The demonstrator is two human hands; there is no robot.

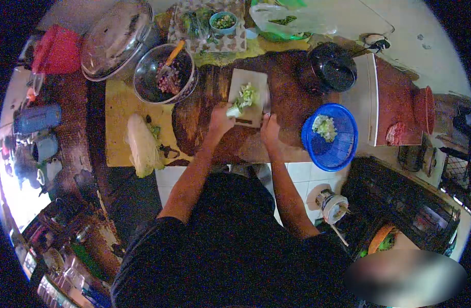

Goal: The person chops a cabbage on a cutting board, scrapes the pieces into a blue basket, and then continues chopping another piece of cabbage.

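A pale cutting board (pixel 240 78) lies on the dark wooden table, with chopped light-green cabbage (pixel 247 94) on it. My left hand (pixel 222 122) is closed around a cabbage piece (pixel 235 110) at the board's lower left. At the board's right edge, my right hand (pixel 269 128) is closed on a knife (pixel 267 102), whose blade points away from me; its handle is mostly hidden by the fingers. To the right stands a blue colander (pixel 334 154) holding chopped pale cabbage (pixel 324 128). A long pale head of napa cabbage (pixel 142 146) rests on the table's left side.
A metal bowl (pixel 143 84) with pinkish pieces and a wooden-handled spatula (pixel 175 53) stands at the back left, beside a large lid (pixel 117 38). Behind the board are an egg tray (pixel 230 46) and a small blue bowl (pixel 223 31). A black pan (pixel 333 66) sits back right.
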